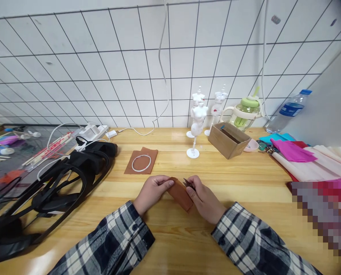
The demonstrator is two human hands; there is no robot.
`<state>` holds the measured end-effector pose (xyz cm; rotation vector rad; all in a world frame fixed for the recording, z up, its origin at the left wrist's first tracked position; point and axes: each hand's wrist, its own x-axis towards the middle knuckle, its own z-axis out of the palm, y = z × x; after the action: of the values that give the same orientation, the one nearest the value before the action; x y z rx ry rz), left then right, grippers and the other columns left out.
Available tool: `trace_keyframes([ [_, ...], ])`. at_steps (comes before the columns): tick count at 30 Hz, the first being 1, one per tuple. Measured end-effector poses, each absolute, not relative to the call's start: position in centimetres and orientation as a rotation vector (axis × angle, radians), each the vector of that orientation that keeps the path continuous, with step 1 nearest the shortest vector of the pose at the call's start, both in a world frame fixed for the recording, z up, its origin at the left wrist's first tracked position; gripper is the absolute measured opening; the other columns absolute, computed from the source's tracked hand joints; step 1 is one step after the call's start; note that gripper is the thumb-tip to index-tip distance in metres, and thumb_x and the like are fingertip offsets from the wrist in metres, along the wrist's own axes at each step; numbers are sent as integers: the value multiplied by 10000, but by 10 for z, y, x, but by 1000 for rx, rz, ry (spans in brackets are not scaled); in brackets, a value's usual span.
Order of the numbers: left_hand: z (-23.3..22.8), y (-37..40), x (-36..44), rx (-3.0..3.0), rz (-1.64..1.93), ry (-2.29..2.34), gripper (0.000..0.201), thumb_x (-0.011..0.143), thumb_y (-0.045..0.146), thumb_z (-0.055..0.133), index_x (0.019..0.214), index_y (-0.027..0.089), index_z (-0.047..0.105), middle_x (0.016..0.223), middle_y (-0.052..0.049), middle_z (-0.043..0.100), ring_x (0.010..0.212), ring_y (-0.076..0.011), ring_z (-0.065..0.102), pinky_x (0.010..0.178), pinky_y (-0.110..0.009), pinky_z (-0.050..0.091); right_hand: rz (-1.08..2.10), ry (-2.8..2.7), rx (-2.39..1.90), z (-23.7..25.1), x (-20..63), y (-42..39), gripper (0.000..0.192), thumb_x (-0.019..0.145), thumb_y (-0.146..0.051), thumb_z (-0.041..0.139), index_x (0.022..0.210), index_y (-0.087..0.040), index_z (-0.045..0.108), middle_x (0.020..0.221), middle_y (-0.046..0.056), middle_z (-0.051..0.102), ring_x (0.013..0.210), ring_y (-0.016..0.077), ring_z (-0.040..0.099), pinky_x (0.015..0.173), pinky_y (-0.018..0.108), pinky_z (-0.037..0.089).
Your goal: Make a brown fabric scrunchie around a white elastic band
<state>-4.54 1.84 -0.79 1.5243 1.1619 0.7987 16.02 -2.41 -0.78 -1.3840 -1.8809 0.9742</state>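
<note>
My left hand (155,191) pinches the upper left end of a folded piece of brown cloth (180,195) between thumb and fingers. The cloth slants down to the right, above the table. My right hand (206,198) is closed around small dark thread snips (189,184), their parted tips pointing up and left beside the cloth's upper edge. Most of the snips' handle is hidden in my fingers. Farther off to the left, another brown cloth piece (144,151) lies flat with a white ring (141,163) on top.
White miniature mannequins (199,114) stand near the tiled wall, beside a cardboard box (229,140), a lidded jug (246,112) and a water bottle (287,110). Coloured fabrics (313,156) lie on the right. A black strapped object (73,179) and white cables occupy the left.
</note>
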Motion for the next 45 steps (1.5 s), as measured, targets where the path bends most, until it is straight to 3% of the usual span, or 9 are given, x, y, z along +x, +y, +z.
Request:
trace_keyframes([
  [4,-7,18,-46,1505,749,1134,277,756,403,685,853,153,755,861,-58,744,779,-194,644,729,-275,492,953,-2010,-1424,-5,157,-27,222,989,-370,269,982,-217,430,832,23,612,721,176,555,642,279,348],
  [10,-7,18,-46,1460,783,1100,270,735,403,712,805,144,736,816,-53,728,749,-172,632,727,-270,493,747,-2181,-1485,0,153,-31,202,984,-335,303,944,-205,453,831,28,611,715,179,519,694,296,321],
  [25,-9,17,-46,1402,744,1028,285,726,401,725,821,132,720,805,-50,719,718,-156,622,686,-258,489,853,-2099,-1532,-5,145,-36,193,980,-338,309,965,-210,453,818,25,619,678,168,514,609,267,271],
  [38,-11,18,-45,1323,848,1084,300,708,409,735,835,139,705,820,-46,715,735,-162,617,710,-267,481,688,-2104,-1550,-1,147,-35,149,973,-322,340,928,-213,431,860,30,627,745,189,548,673,290,296],
  [45,-10,18,-45,1366,822,1082,270,723,391,727,821,141,709,807,-33,712,734,-156,612,722,-264,476,705,-2151,-1532,-4,145,-35,185,994,-310,269,914,-215,405,825,21,624,711,186,551,663,294,279],
])
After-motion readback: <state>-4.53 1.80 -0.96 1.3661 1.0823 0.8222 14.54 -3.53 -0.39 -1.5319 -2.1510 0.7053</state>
